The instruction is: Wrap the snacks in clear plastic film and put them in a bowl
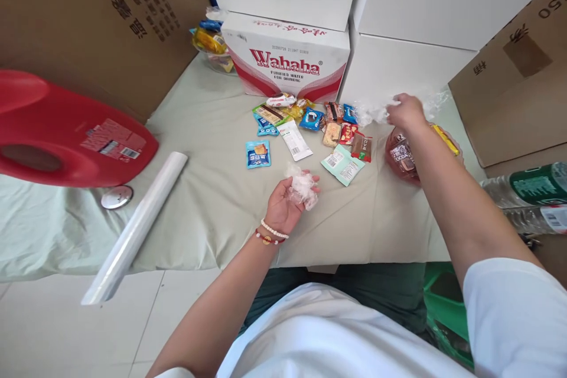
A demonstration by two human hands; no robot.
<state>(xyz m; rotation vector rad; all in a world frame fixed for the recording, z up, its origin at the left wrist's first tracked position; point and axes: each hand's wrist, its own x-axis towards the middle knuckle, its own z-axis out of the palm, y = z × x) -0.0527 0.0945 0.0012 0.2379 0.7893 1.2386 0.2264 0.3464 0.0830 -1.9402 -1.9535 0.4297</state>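
My left hand lies palm up on the pale green cloth, its fingers curled round a crumpled wad of clear plastic wrap. My right hand reaches to the far right and pinches a stretched sheet of clear plastic film. Under my right forearm sits a clear bowl with snack packets in it. Several small snack packets lie scattered between my two hands, among them a blue packet and a pale green one.
A roll of clear film lies at the left, overhanging the cloth's edge, beside a round metal lid and a red jug. A Wahaha water carton, white boxes and brown cartons line the back. Bottles lie at the right.
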